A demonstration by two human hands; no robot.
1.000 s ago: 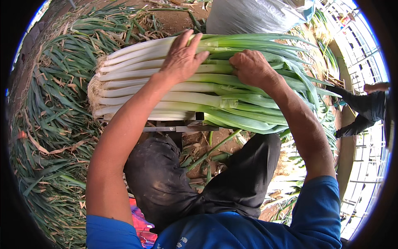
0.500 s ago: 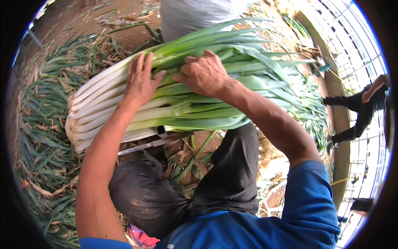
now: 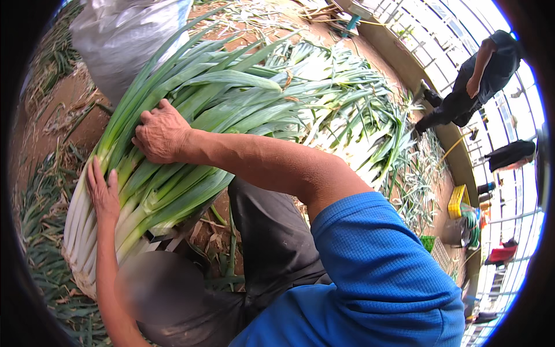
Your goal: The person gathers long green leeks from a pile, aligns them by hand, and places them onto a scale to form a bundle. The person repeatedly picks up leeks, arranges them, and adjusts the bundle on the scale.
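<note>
— Where does the bundle of leeks (image 3: 173, 144) lie?
— Across the person's lap, roots at the lower left, leaves fanning to the upper right.

— And the hands?
— The left hand (image 3: 104, 194) rests on the stalks near the roots; the right hand (image 3: 162, 136) lies on top, further up.

— What's behind?
— A sack (image 3: 124, 37) beyond the bundle. More cut leeks (image 3: 358, 124) lie right of it, and another person (image 3: 471, 81) stands far right.

One leek bundle (image 3: 173, 144), two hands, one grey sack (image 3: 121, 40), one bystander (image 3: 474, 81)
</note>
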